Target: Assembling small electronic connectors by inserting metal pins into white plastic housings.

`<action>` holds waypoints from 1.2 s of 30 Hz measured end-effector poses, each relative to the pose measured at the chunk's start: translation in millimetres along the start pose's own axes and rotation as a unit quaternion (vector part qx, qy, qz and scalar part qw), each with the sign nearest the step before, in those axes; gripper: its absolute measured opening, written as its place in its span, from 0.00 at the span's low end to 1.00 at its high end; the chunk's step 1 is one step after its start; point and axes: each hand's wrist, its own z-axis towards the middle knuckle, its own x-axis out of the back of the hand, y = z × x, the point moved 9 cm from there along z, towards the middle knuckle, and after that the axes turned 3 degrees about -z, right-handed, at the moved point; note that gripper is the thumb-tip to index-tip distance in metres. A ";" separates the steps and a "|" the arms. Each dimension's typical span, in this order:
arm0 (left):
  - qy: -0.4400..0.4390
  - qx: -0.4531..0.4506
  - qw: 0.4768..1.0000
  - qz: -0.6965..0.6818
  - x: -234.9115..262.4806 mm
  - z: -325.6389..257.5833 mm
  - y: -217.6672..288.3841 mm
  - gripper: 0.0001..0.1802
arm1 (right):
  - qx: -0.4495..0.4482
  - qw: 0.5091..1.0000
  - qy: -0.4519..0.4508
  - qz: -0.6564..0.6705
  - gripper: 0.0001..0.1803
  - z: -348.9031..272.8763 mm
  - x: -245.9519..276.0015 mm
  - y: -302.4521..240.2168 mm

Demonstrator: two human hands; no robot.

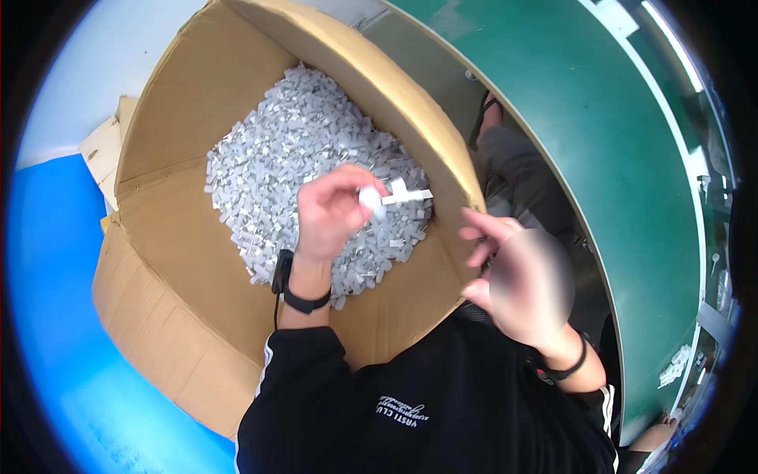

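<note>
White piece is pinched in the left hand's grip, at about three o'clock from its knuckles, over the grey-white pile inside the cardboard box. The right hand, at four o'clock from the left, has fingers apart and holds nothing that I can see. I judge the step is handling this piece; the next move seems to call for a firm pinch, clear of the box wall.

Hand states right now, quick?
Left hand: closed on a small white tabbed part.
Right hand: open, nothing visibly held; palm area blurred.
</note>
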 end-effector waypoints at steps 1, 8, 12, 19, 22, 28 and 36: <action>-0.005 -0.002 1.000 -0.008 -17.4 1.5 9.9 0.15 | -0.017 0.999 0.002 0.034 0.30 5.2 -6.3 1.8; -0.135 -0.063 0.989 0.019 -103.4 -5.3 44.5 0.21 | 0.017 0.991 0.066 0.114 0.05 -7.2 11.4 -11.4; -0.131 -0.090 0.980 0.117 -103.3 -3.7 33.2 0.19 | 0.124 0.983 0.133 -0.037 0.08 -16.1 25.6 -36.9; -0.162 -0.063 0.975 0.139 -115.4 -3.7 24.7 0.18 | 0.193 0.956 0.170 -0.145 0.11 -26.8 31.8 -53.9; -0.159 -0.064 0.975 0.141 -119.9 -3.6 24.7 0.18 | 0.247 0.921 0.203 -0.224 0.14 -35.3 31.8 -63.8; -0.168 -0.057 0.976 0.128 -127.7 -0.6 23.6 0.17 | 0.226 0.939 0.186 -0.182 0.16 -36.0 36.2 -55.4; -0.165 -0.093 0.970 0.151 -154.1 -3.0 37.3 0.20 | 0.222 0.947 0.188 -0.136 0.10 -52.0 49.4 -44.1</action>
